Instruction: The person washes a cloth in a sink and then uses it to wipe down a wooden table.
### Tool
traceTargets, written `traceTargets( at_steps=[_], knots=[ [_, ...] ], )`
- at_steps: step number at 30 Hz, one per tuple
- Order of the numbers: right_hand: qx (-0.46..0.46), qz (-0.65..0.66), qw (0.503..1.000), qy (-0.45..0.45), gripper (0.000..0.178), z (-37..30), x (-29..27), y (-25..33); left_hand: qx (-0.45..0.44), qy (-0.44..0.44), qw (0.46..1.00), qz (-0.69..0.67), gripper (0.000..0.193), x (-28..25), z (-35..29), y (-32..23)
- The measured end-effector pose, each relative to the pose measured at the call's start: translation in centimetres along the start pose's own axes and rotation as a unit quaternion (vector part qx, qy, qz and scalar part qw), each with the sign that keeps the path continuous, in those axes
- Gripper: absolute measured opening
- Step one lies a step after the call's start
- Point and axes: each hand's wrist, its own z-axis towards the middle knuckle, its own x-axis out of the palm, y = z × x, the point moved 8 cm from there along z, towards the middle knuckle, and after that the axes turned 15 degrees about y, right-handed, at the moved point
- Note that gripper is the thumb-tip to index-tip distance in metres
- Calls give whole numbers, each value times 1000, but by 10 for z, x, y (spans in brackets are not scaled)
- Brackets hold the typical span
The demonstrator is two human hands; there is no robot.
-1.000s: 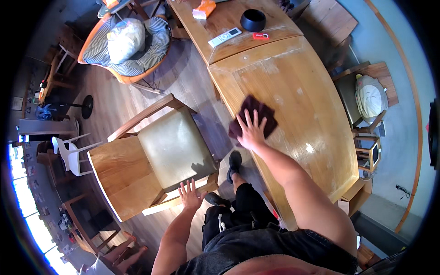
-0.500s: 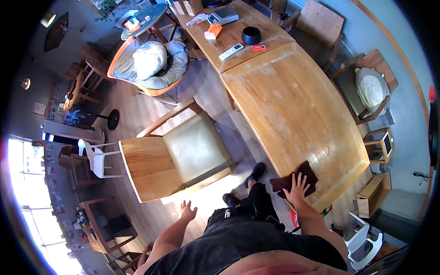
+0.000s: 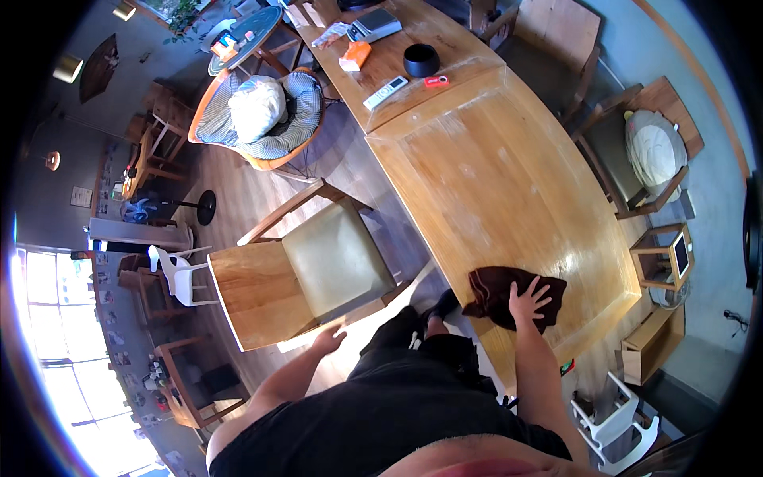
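Observation:
A dark brown cloth (image 3: pixel 489 290) lies rumpled near the close end of the long wooden table (image 3: pixel 477 191). My right hand (image 3: pixel 528 304) presses flat on the cloth with its fingers spread. Part of the cloth sticks out left of the hand, and a fold reaches the table's left edge. My left hand (image 3: pixel 327 342) hangs in the air beside the wooden chair with a pale seat (image 3: pixel 338 254). Nothing is in it, and its fingers are loosely bent and apart.
Toward the table's far end are a black bowl (image 3: pixel 421 60), a red object (image 3: pixel 436 81), a white remote control (image 3: pixel 385 93), an orange packet (image 3: pixel 355 56) and a grey scale (image 3: pixel 375 26). Armchairs stand along the right, one holding a round cushion (image 3: pixel 656 147).
My right hand has slid slightly up and to the right along the table, and the cloth has spread out wider under it. My left hand has dropped a little, its fingers more bent.

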Motion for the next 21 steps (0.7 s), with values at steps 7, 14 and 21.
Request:
traceTargets(
  at_steps=[7,14,21],
  knots=[
    [-41,-4,999,34,106,1,-11,-6,21,0,999,38,66,-67,70,-138],
    [-24,-23,998,50,119,-8,-18,-5,25,47,993,104,67,-129,67,-192],
    [-12,-76,995,68,122,17,-16,24,-50,87,985,138,67,-208,158,-140]
  ],
)
